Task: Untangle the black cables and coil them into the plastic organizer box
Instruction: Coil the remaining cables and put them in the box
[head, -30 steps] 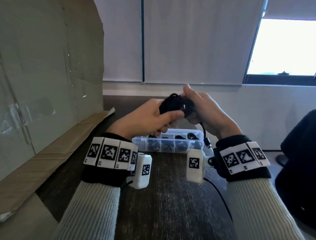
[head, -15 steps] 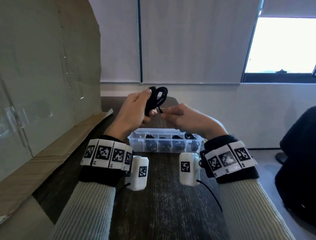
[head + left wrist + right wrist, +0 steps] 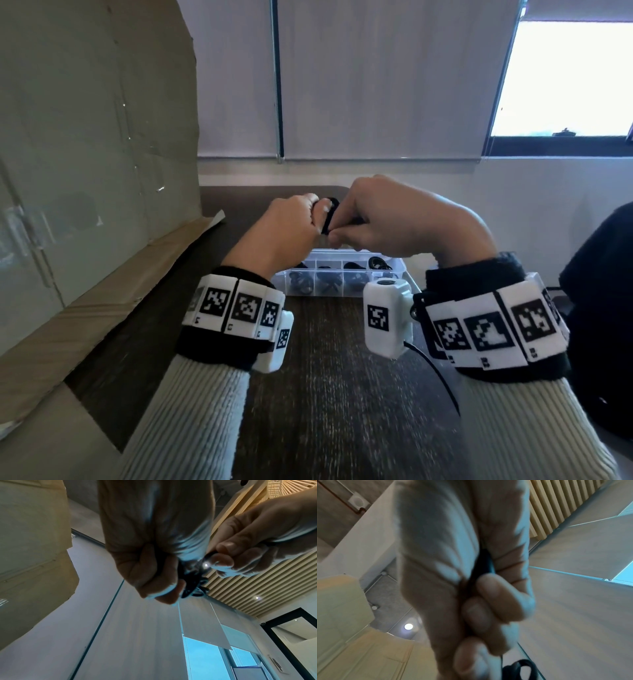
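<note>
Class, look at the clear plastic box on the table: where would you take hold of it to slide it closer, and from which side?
Probably by the near long wall of the box, coming from the front. That clear wall faces the person; the left hand and right hand hold the cable above it.

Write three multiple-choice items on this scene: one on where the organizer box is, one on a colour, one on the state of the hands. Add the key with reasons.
1. Where is the plastic organizer box?
A. On the dark table, below the raised hands
B. On the floor
C. On the cardboard

2. What colour is the cable bundle?
A. White
B. Black
C. Red

3. What are the hands doing?
A. Both lie flat on the table
B. Only the left holds the cable
C. Both grip the cable

Key: 1 A, the box stands on the table under the hands. 2 B, the loops look black. 3 C, left hand and right hand both pinch it.
</note>
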`<state>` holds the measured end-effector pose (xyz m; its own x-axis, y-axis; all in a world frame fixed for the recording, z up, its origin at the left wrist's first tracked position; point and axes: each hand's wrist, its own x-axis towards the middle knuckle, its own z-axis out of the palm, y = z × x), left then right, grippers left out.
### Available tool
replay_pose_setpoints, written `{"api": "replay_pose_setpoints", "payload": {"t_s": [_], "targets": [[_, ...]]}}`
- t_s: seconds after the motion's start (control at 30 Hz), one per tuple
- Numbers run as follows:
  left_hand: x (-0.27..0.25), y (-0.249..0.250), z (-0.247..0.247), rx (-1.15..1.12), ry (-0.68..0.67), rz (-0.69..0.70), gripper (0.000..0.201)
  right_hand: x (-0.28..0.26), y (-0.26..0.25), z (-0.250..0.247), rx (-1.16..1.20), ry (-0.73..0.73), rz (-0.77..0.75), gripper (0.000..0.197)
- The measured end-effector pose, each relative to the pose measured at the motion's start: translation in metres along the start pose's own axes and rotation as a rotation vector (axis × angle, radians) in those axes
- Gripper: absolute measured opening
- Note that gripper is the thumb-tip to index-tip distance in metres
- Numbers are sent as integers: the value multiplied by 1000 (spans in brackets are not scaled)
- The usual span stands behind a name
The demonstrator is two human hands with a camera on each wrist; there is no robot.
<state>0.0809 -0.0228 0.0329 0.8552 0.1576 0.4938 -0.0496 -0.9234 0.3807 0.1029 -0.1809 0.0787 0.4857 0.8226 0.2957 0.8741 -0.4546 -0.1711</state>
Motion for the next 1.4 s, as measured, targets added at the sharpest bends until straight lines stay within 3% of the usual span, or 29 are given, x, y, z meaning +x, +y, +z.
{"api": "replay_pose_setpoints", "payload": {"t_s": [0.03, 0.13, 0.17, 0.3, 0.43, 0.57, 0.67, 0.8, 0.97, 1.1, 1.23, 1.4], "targets": [[-1, 0, -1, -23, -58, 24, 30, -1, -1, -2, 4, 28, -16, 53], [-6, 1, -5, -170, -285, 73, 27, -7, -2, -8, 71, 113, -45, 14], [-7, 3, -7, -243, -356, 77, 27, -9, 0, -10, 135, 149, -48, 9], [-14, 17, -9, -554, -528, 100, 31, -16, 21, -15, 513, 372, -105, 13], [-17, 32, -9, -758, -606, 113, 39, -15, 42, -2, 800, 429, -112, 5], [-15, 25, -12, -954, -495, 102, 37, -11, 62, 8, 971, 379, -136, 14], [-14, 21, -11, -1107, -396, 110, 37, -3, 60, 14, 1017, 423, -157, 14], [-11, 24, -15, -1388, -278, -18, 35, 10, 48, 25, 999, 495, -186, 13], [-4, 26, -28, -1444, -227, -232, 45, 25, 42, 27, 732, 652, -173, 28], [-1, 20, -34, -1435, -143, -342, 41, 35, 33, 34, 553, 746, -165, 12], [0, 11, -35, -1505, -14, -407, 35, 47, 25, 47, 579, 758, -119, 7], [2, 12, -39, -1700, -5, -371, 35, 55, 16, 55, 789, 757, -63, 17]]}}
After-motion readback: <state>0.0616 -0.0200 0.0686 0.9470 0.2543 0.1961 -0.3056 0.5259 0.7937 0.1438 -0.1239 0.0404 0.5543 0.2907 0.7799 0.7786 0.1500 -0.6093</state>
